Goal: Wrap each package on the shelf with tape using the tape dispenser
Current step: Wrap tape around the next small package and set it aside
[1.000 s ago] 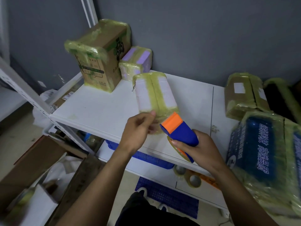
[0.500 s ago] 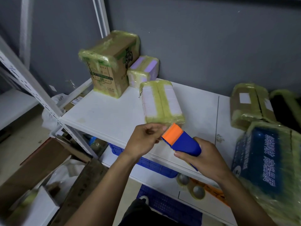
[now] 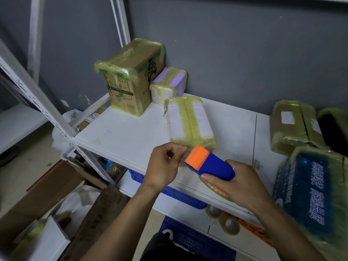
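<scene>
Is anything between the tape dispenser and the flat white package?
Nothing visible. The tape dispenser, in the right hand, points its orange head at the near end of the white package, with nothing between. The left hand seems to pinch its tape end.

Left grip point(image 3: 163, 166), right grip point(image 3: 239, 185), forearms point(image 3: 116, 219) bare; black garment point(image 3: 162, 249) below.

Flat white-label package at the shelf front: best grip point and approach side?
Likely across its width, near the front end, coming from the front and above. The flat package lies flat with its long axis pointing away; both long sides face bare shelf, while the purple package crowds its far end. The right hand holds the tape dispenser, so the left hand suits.
</scene>
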`<act>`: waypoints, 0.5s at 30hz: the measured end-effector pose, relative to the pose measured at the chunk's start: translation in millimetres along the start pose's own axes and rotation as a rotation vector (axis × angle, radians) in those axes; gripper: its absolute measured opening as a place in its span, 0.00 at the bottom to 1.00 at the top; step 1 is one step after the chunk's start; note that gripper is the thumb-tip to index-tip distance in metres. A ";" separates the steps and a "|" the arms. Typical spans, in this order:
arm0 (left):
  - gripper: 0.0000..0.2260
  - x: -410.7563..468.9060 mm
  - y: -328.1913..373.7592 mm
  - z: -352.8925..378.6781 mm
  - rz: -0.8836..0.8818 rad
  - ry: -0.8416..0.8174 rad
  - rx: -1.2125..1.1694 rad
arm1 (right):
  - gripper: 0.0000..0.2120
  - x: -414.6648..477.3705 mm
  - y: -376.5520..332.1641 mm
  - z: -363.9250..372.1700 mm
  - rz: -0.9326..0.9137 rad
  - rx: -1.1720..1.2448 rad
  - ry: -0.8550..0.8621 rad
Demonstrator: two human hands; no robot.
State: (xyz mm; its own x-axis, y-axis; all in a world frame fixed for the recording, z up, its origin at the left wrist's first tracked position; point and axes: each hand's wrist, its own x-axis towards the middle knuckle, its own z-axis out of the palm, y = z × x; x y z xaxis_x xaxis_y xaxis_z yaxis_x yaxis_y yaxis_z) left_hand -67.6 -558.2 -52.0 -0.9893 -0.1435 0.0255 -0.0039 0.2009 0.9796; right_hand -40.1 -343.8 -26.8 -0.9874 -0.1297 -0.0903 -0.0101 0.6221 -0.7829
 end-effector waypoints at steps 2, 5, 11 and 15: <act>0.08 -0.8 -3.2 -2.9 0.005 0.022 -0.002 | 0.23 0.8 -0.4 -0.5 0.001 -0.037 -0.011; 0.07 -1.9 -4.2 -11.2 -0.007 0.084 -0.028 | 0.25 4.4 -3.5 -2.2 -0.003 -0.072 -0.030; 0.04 3.7 -11.2 -37.9 -0.081 0.199 -0.113 | 0.31 8.0 -3.9 -11.0 0.012 -0.147 -0.047; 0.04 1.2 -16.7 -34.7 -0.078 0.251 -0.134 | 0.29 12.5 -2.4 -16.2 -0.025 -0.260 -0.058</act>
State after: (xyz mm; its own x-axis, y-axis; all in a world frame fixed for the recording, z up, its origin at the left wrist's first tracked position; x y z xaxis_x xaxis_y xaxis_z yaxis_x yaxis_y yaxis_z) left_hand -63.6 -595.4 -61.4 -0.9198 -0.3919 -0.0184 -0.0424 0.0527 0.9977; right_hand -55.0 -334.4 -16.1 -0.9757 -0.1870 -0.1140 -0.0820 0.7948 -0.6014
